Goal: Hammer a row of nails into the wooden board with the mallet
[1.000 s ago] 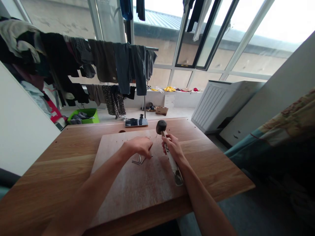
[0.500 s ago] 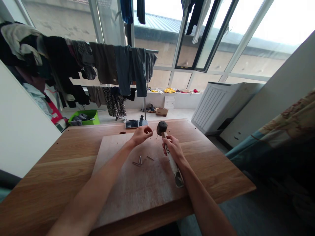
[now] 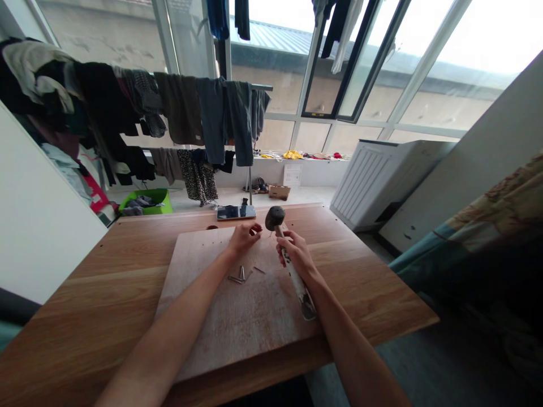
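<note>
My right hand (image 3: 296,251) is wrapped around the pale, paint-chipped handle of a black-headed mallet (image 3: 275,217). The mallet's head is raised above the far part of a whitish wooden board (image 3: 237,316). My left hand (image 3: 246,236) is closed in a pinch just left of the mallet head, on what looks like a nail, mostly hidden by the fingers. A thin nail (image 3: 270,234) stands in the board below the head. Several loose nails (image 3: 241,275) lie on the board between my forearms. Small dark marks run along the board's far left edge.
The board rests on a wooden table (image 3: 106,294). A phone (image 3: 236,212) lies at the table's far edge, near a small dark round object (image 3: 211,227). Beyond are a clothes rack (image 3: 263,87) with laundry, a green basin (image 3: 161,198) and a white ribbed appliance (image 3: 360,181).
The mallet's head has shifted slightly left and up, toward my left hand. My left hand has moved a little and still pinches.
</note>
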`<state>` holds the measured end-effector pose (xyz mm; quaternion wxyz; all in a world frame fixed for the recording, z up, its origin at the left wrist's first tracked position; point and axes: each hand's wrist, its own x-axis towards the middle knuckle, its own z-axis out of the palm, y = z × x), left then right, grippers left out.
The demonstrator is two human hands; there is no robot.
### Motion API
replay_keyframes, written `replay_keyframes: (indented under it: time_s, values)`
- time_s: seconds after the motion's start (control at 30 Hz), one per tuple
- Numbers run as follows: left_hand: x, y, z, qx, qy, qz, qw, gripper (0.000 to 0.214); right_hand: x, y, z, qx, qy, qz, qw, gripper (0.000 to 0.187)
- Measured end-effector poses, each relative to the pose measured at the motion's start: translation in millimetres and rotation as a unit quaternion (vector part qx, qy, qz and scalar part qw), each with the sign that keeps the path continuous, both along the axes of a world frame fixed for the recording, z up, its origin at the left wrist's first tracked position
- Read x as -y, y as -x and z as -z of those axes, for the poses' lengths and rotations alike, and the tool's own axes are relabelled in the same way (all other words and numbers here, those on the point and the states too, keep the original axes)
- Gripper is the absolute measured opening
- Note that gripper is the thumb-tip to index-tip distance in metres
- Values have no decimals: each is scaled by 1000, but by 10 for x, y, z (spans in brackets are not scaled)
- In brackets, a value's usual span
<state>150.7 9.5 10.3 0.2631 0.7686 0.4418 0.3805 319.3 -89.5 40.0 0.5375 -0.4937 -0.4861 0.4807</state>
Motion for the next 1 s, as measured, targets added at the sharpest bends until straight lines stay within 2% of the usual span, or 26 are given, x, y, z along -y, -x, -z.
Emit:
replay_keyframes:
  time_s: [0.33, 0.6, 0.77, 1.0]
  values:
    - [16, -5, 27, -30, -24, -10, 999, 8, -39, 43, 90, -45, -36, -76, 995, 36]
    - [17, 0, 60, -23, -40, -24, 999, 7, 5, 58, 41, -34, -41, -85, 995, 36]
    - [11, 26, 33, -8, -47, 6, 999, 17, -5, 42, 88, 11, -20, -95, 995, 32]
    - [2, 31, 38, -5, -33, 23, 999, 13, 3, 57, 81, 26, -21, -83, 996, 31]
